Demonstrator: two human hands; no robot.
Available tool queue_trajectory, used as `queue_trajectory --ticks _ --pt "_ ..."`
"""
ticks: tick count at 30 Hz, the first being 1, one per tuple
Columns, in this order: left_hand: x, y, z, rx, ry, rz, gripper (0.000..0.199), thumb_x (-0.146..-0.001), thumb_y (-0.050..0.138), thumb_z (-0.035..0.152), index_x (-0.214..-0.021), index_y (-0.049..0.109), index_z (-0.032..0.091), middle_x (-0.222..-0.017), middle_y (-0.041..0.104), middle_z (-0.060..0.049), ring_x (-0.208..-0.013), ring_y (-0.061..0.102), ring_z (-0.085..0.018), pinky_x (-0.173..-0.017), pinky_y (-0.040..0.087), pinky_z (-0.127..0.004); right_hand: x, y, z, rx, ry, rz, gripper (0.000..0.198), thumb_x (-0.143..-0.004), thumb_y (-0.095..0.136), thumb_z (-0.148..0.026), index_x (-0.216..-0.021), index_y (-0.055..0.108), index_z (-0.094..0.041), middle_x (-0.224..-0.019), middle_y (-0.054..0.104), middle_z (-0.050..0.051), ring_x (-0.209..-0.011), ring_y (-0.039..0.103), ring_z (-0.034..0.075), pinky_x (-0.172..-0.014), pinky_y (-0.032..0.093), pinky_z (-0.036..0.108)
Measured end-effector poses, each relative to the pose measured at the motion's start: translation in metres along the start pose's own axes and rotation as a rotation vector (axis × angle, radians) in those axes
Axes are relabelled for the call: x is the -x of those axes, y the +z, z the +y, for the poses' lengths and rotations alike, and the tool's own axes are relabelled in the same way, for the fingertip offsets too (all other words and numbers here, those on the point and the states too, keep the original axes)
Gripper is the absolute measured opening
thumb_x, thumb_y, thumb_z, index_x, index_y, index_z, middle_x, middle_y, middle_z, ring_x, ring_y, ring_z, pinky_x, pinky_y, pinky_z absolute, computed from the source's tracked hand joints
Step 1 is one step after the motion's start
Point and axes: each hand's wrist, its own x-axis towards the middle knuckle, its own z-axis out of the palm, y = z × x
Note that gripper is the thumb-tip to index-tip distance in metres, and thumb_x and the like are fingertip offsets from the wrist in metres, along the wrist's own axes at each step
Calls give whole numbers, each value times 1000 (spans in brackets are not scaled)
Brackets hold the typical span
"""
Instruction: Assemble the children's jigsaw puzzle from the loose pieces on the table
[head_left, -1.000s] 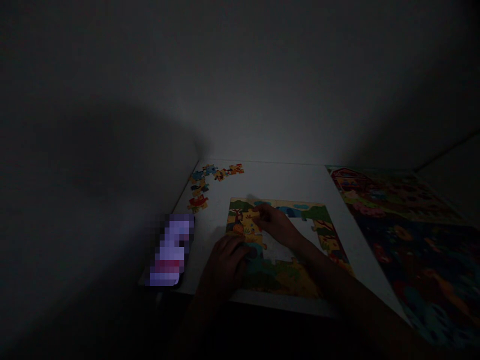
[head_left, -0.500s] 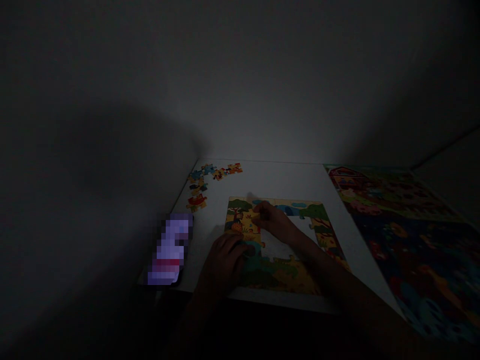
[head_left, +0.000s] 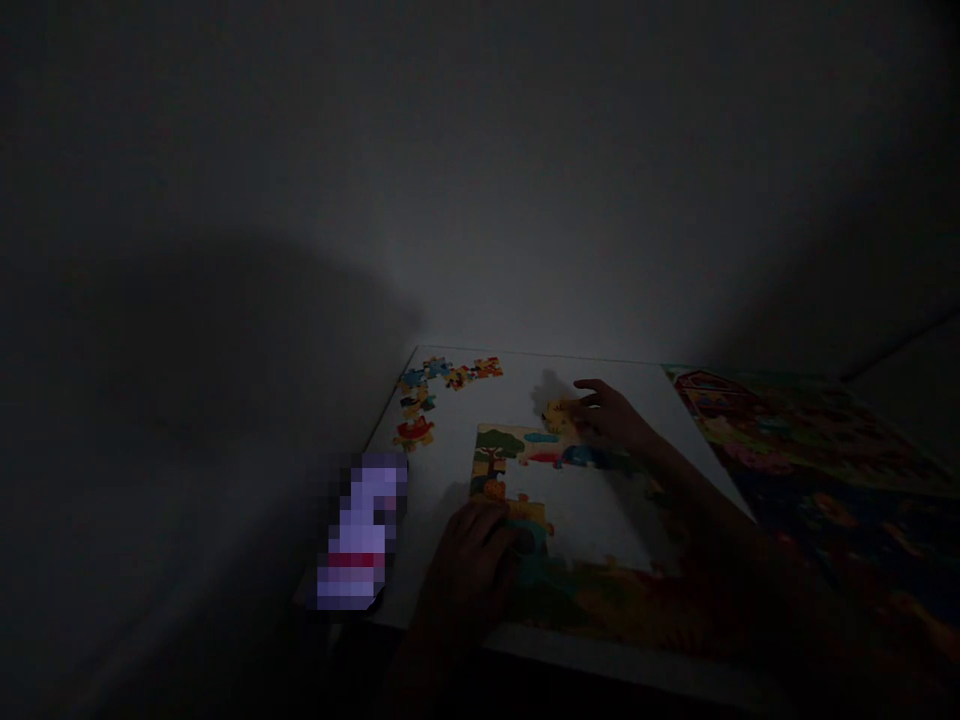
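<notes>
Pinches yellow puzzle piece (head_left: 556,416) at nine o'clock of right hand (head_left: 613,415); rests left hand (head_left: 472,545), farther, at piece's seven o'clock; cannot tell its grip.

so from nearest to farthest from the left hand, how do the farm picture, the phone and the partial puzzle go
1. Partial puzzle, partly under the left hand
2. Phone, to the hand's left
3. Farm picture, on the far right
</notes>
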Motion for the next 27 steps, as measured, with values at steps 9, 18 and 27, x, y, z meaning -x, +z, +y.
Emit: queue_trajectory --ticks 9,18,27 --pt "9 6 -4 -18 -23 -11 28 -85 50 9 -106 63 21 -117 67 -7 -111 62 -26 -96 56 -49 -71 63 -19 561 -390 96 33 -87 57 -22 -119 65 -17 -123 60 13 -104 64 21 -92 49 31" --pt "6 3 -2 -4 -27 -20 28 -87 49 10 -108 63 22 -115 67 -7 -110 61 -25 -95 57 -48 -118 113 -53 828 -506 -130 49 -93 54 -47 -135 55 -20 -138 57 14 -120 54 28 -98 43 38" --pt "9 10 -5 -1 -19 -5 27 -88 48 10 -108 62 21 -116 66 -8 -112 59 -26 -98 53 -50 -88 81 -43 696 -265 -21 50 -78 74 -45 -116 64 -14 -113 63 17 -101 60 26 -81 48 31"
